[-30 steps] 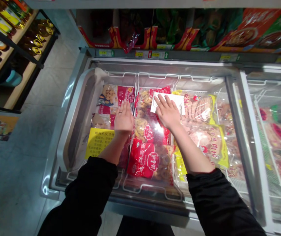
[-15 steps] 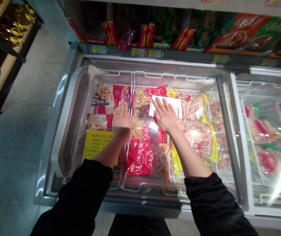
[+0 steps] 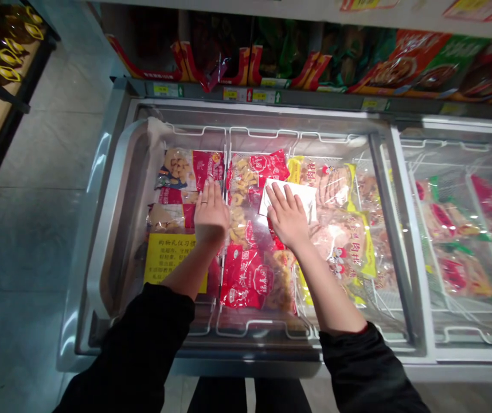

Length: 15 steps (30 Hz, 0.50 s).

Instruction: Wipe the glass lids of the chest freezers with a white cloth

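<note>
A glass-topped chest freezer [image 3: 409, 241] stands in front of me, its grey-framed sliding lid over rows of bagged frozen food. On the glass lies my left hand [image 3: 211, 212], palm down, fingers straight and holding nothing. To its right, my right hand [image 3: 288, 215] is spread flat on a white folded cloth or paper [image 3: 308, 198], pressing it against the lid. Its palm hides part of the white piece. Beneath the glass are red bags of ring-shaped snacks [image 3: 242, 278] and yellow-edged bags of meat [image 3: 336, 186]. A yellow notice [image 3: 168, 258] is partly covered by my left forearm.
Behind the freezer runs a shelf with red-edged boxes [image 3: 218, 69] and price tags [image 3: 265, 96]. Another freezer section [image 3: 465, 252] adjoins on the right. At the far left, a wooden rack [image 3: 0, 115] holds bottles above the tiled floor [image 3: 31, 246].
My right hand and the white piece have slid slightly toward me over the glass. My left hand stays flat in about the same place. The view has shifted a little.
</note>
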{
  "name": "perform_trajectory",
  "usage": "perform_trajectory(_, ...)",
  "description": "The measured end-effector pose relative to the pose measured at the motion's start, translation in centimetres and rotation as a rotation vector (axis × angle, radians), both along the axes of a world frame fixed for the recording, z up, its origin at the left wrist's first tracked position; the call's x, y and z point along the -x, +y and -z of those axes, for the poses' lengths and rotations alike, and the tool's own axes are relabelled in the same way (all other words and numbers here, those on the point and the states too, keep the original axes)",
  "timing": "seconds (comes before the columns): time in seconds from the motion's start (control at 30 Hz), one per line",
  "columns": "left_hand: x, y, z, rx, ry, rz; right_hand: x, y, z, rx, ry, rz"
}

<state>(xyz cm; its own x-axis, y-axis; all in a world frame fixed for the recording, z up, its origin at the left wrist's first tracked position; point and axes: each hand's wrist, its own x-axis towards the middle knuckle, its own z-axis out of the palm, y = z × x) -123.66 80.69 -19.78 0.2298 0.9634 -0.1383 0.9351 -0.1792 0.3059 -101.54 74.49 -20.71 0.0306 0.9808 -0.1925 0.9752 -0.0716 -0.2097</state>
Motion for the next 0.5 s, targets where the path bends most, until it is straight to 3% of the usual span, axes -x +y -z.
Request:
perform_trajectory(0.23, 0.1, 0.2, -0.1, 0.021, -0.007, -0.002, -3.2, 3.5, 0.1, 0.038, 0.019, -0.015)
perform_trajectory(0.5, -0.1, 0.0, -0.3, 0.010, 0.008, -0.008, -1.5, -0.6, -0.1, 0.026, 0.023, 0.112)
